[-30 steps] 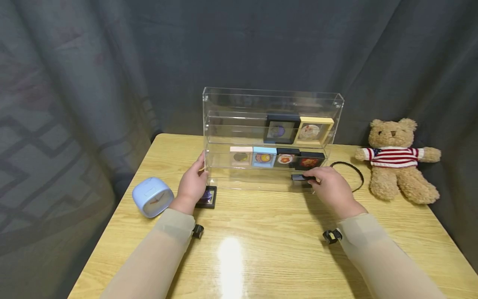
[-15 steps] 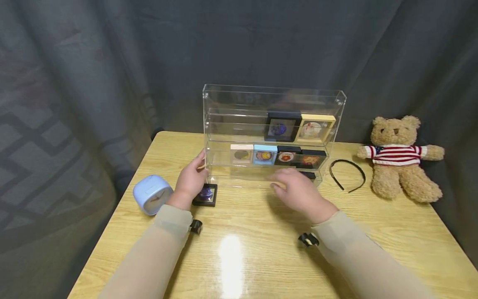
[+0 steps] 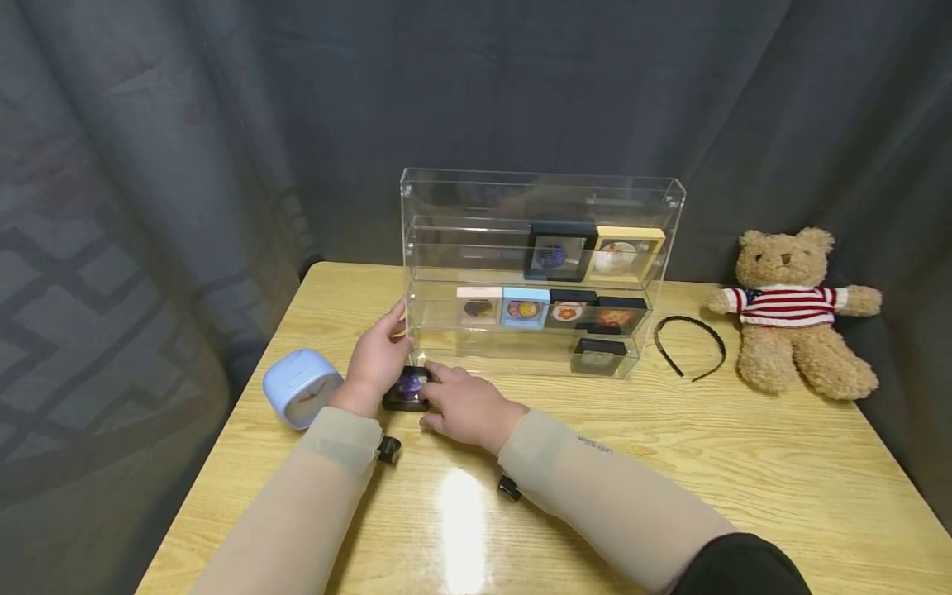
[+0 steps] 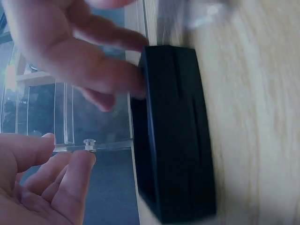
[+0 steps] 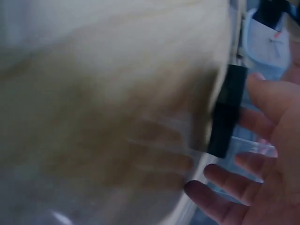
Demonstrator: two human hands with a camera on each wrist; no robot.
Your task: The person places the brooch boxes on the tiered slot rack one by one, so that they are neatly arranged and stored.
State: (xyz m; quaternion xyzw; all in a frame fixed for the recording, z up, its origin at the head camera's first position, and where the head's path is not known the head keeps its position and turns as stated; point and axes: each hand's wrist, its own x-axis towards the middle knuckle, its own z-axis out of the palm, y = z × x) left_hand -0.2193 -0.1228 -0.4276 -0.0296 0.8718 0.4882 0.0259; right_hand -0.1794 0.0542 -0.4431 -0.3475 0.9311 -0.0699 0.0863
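A clear acrylic display case [image 3: 468,279] stands on the table with several small framed pieces on its shelves. My left hand [image 3: 375,355] holds the case's left side edge, thumb and fingers at the panel. In front of that corner, a small black frame [image 3: 406,392] with a purple picture lies on the table. My right hand [image 3: 470,405] reaches across to it, fingers spread and fingertips at its right side. In the left wrist view, right-hand fingers [image 4: 108,75] touch the black frame [image 4: 180,136]. Blur in the right wrist view hides the exact contact.
A blue alarm clock [image 3: 301,388] is left of my left hand. Right of the case lie a black headband [image 3: 695,322] and a teddy bear [image 3: 788,310] in a striped sweater. Another black frame [image 3: 599,355] stands on the bottom shelf at right. A dark curtain [image 3: 521,91] hangs behind.
My right hand has let go of a black frame at the bottom shelf's right end and moved left to the frame on the table. The left hand stays on the case.
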